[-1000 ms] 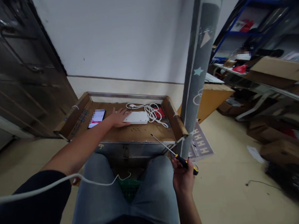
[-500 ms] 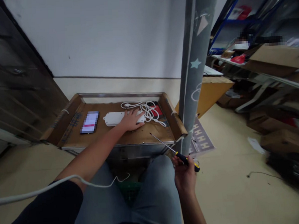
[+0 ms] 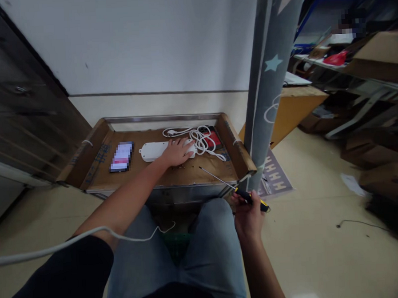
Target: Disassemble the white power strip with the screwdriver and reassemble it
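The left grip [image 3: 177, 152] lies palm down with fingers spread across the right half of the white strip [image 3: 154, 151], its thumb toward the near edge; how hard it presses, I can't tell. The strip rests flat and lengthwise on the cardboard-lined surface [image 3: 102, 183], its left end bare. To hold it well, I'd let the palm bear evenly, leaving the top's small corner holes uncovered, since a push near one end could let the other lift.

From where I stand, the right grip [image 3: 249, 217] is wrapped around the handle of the screwdriver [image 3: 243, 194], well below the strip. The shaft slants up and leftward, its tip apart from the strip; an upright shaft would suit a screw head better than this slant.

Just in front of the left grip lie tiny bits [image 3: 180, 168], too small to name surely and best not brushed by the wrist. The cord [image 3: 200, 142] loops off the strip's right end, partly over something red [image 3: 214, 139]; slack there helps. A phone [image 3: 121, 156] lies to the left, apart.
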`<state>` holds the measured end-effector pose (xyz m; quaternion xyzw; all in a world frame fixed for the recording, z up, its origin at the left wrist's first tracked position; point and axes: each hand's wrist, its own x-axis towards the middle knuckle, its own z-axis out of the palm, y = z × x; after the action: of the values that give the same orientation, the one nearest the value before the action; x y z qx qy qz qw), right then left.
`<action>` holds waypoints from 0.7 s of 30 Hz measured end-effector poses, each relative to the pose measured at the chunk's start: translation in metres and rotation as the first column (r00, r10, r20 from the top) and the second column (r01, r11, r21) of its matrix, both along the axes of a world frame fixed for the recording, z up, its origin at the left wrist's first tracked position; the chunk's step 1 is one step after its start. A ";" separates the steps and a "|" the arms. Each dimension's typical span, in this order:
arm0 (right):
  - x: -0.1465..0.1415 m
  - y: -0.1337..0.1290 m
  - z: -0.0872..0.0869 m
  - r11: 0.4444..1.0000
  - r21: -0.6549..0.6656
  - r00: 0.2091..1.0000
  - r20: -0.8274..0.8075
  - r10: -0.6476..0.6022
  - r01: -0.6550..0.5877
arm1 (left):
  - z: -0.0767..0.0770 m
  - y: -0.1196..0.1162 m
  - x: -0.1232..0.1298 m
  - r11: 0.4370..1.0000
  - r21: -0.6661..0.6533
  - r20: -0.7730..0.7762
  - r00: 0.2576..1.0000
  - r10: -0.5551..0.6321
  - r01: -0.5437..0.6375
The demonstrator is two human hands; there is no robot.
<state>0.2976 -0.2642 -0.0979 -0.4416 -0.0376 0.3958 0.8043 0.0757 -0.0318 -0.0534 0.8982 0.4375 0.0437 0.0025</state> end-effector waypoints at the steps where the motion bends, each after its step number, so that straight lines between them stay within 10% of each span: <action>1: 0.000 0.002 0.001 1.000 -0.001 1.000 0.006 0.003 -0.003 | 0.001 -0.001 0.000 1.000 0.001 -0.001 1.000 -0.002 0.002; 21: -0.002 0.020 -0.007 0.994 -0.069 0.997 0.008 0.081 -0.080 | -0.001 0.013 -0.002 0.991 -0.134 0.190 0.980 0.055 -0.030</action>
<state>0.2955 -0.2437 -0.1052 -0.4691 -0.0463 0.4266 0.7719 0.0732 -0.0189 -0.0546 0.8780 0.4562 0.1020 0.1028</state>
